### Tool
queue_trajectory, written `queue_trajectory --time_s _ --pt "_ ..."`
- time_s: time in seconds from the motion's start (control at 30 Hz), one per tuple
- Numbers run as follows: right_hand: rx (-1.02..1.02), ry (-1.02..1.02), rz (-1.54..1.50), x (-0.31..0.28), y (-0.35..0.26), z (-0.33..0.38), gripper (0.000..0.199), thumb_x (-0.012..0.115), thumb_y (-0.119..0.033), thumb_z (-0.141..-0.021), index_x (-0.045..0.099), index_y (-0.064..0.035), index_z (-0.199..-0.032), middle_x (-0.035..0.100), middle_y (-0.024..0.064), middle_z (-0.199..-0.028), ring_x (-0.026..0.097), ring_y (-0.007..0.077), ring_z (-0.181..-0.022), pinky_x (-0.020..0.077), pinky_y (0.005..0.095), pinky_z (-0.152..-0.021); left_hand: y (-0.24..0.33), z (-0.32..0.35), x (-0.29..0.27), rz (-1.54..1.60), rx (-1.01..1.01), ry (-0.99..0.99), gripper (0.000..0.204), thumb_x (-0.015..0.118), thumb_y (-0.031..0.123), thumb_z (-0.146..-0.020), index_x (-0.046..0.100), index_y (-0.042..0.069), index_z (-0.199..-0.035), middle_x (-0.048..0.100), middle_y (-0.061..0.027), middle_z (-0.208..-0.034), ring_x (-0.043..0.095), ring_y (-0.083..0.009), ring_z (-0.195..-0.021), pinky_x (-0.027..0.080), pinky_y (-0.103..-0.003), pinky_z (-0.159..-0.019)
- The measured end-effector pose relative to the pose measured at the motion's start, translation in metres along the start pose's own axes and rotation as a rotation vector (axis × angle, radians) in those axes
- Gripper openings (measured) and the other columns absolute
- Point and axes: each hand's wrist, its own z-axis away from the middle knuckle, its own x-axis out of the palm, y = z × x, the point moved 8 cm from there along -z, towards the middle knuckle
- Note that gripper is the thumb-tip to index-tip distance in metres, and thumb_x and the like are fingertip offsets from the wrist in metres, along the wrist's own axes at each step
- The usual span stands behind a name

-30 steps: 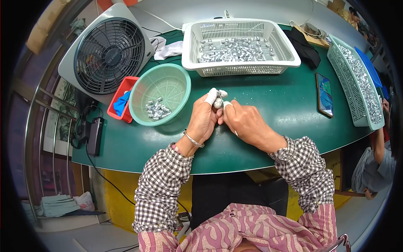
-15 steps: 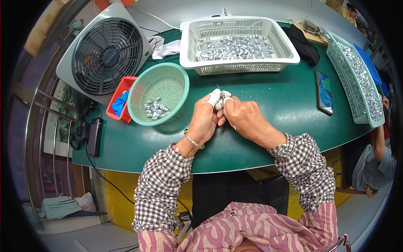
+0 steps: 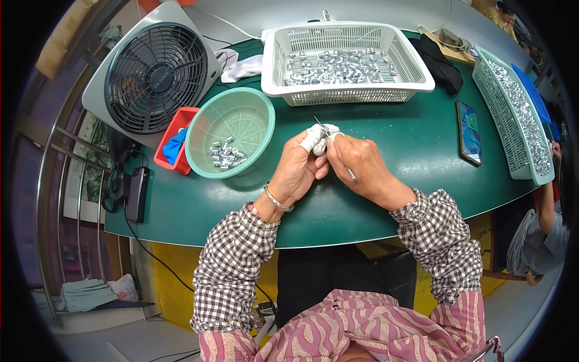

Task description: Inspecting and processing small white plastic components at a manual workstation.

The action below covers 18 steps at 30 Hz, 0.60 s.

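My left hand [image 3: 295,166] is closed at the middle of the green table, with white wrapping on its thumb and fingertips. Pinched there is a small silver metal part [image 3: 326,130], mostly hidden by the fingers. My right hand [image 3: 363,166] meets it from the right, closed round a slim pointed metal tool [image 3: 352,175]. The tool's back end sticks out under the palm, and a thin tip shows above the fingertips, against the part. To the left, a round green basket [image 3: 263,130] holds several silver metal parts [image 3: 227,154].
Behind my hands stands a white basket [image 3: 356,96] of metal parts. A fan [image 3: 160,78] and a red bin [image 3: 170,145] with blue cloth are at left. A phone [image 3: 468,133] and a pale green basket [image 3: 506,120] of parts lie right. Another person's arm [image 3: 547,208] shows beyond.
My right hand has turned slightly, and the tool's back end now shows more plainly under it. Both hands have shifted a little to the right in the picture, still together.
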Motion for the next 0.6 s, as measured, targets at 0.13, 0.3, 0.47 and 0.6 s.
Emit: queue_trajectory --time_s 0.13,0.3,0.47,0.6 --pt "-0.034 -0.009 0.030 0.004 -0.006 0.004 0.016 0.055 -0.008 -0.079 0.045 -0.0009 -0.070 0.053 0.0161 -0.062 0.055 0.0329 -0.052 0.0445 0.0405 -0.045 0.002 -0.002 -0.005 0.043 -0.005 -0.033 0.029 0.043 0.023 -0.095 0.055 -0.002 -0.105 0.045 0.0021 -0.069 0.041 -0.0052 -0.055 0.034 -0.019 -0.042" --pt "0.007 -0.044 0.076 0.003 0.000 0.001 0.015 0.055 -0.008 -0.080 0.045 -0.0009 -0.071 0.052 0.0158 -0.061 0.055 0.0329 -0.051 0.0442 0.0404 -0.044 -0.002 -0.002 -0.003 0.043 -0.011 -0.009 0.029 0.045 0.025 -0.095 0.055 0.000 -0.104 0.045 0.0033 -0.069 0.040 -0.0050 -0.055 0.034 -0.019 -0.043" --pt "-0.009 -0.039 0.082 0.004 0.002 0.005 0.016 0.056 -0.008 -0.080 0.045 -0.0004 -0.070 0.052 0.0151 -0.061 0.054 0.0327 -0.050 0.0439 0.0402 -0.044 -0.004 -0.001 -0.001 -0.047 -0.107 0.024 0.031 0.044 0.027 -0.095 0.054 0.000 -0.106 0.045 0.0037 -0.069 0.037 -0.0037 -0.051 0.032 -0.018 -0.040" --pt "-0.006 -0.005 0.060 0.002 0.002 0.001 0.017 0.056 -0.009 -0.080 0.045 -0.0002 -0.070 0.051 0.0142 -0.060 0.054 0.0327 -0.049 0.0440 0.0402 -0.044 -0.008 -0.001 -0.006 0.039 -0.080 -0.015 0.028 0.046 0.026 -0.094 0.055 0.001 -0.100 0.046 0.0033 -0.070 0.041 -0.0055 -0.056 0.034 -0.020 -0.045"
